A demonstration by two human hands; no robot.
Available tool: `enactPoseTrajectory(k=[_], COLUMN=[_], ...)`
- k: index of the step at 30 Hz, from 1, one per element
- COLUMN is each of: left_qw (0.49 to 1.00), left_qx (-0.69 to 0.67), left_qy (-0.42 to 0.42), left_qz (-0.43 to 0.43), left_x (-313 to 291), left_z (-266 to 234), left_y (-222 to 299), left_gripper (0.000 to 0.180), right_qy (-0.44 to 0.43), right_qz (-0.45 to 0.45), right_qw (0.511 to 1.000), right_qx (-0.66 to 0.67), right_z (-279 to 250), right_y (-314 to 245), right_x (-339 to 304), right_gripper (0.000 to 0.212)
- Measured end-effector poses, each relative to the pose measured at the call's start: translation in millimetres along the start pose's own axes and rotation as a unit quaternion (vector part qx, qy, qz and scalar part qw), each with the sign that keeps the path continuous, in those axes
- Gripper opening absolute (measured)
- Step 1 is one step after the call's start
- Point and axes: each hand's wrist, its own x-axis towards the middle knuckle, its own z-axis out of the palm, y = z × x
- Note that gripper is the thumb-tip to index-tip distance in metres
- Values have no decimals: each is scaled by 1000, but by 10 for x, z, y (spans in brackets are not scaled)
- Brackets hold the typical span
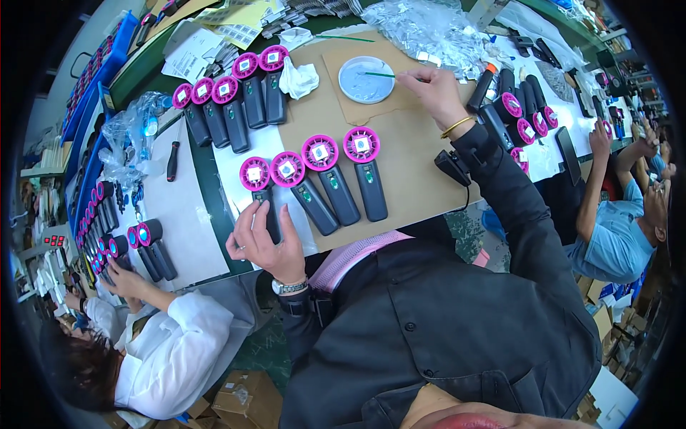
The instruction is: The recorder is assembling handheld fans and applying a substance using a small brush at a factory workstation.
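Note:
My right hand [434,91] pinches a thin green stick [382,75], its tip inside a shallow round white dish [349,97] of pale bluish paste. In a near row lie handheld fans with black handles and pink round heads. My left hand [266,239] is around the handle of the leftmost fan [255,174], fingers on one side and thumb on the other. Beside it lie a second fan [314,204], a third fan [339,193] and a fourth fan [370,189]. White squares sit in the heads' centres, some with a bluish spot.
Several more fans [234,125] lie at the back left by a crumpled white tissue [299,79]. A screwdriver [173,161] is farther left. Clear plastic bags [429,32] pile up behind. More fans [525,130] lie right. Co-workers sit on both sides, one in a white sleeve [189,332].

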Motion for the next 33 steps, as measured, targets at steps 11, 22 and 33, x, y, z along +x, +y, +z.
enactPoseTrajectory(k=[11, 22, 33], left_qw=[1000, 1000, 1000], left_qx=[2, 0, 0], left_qy=[-10, -8, -8], left_qz=[-29, -19, -13], left_x=[-34, -65, -76], left_z=[17, 61, 65], left_y=[-49, -115, -103], left_gripper=[31, 35, 37], right_qy=[-70, -119, -65], right_qz=[157, 150, 162], right_qw=[977, 940, 946], right_qx=[129, 283, 273], right_z=[-57, -339, -467], right_y=[-305, -464, -374], right_x=[-87, -191, -217], right_gripper=[22, 20, 18])
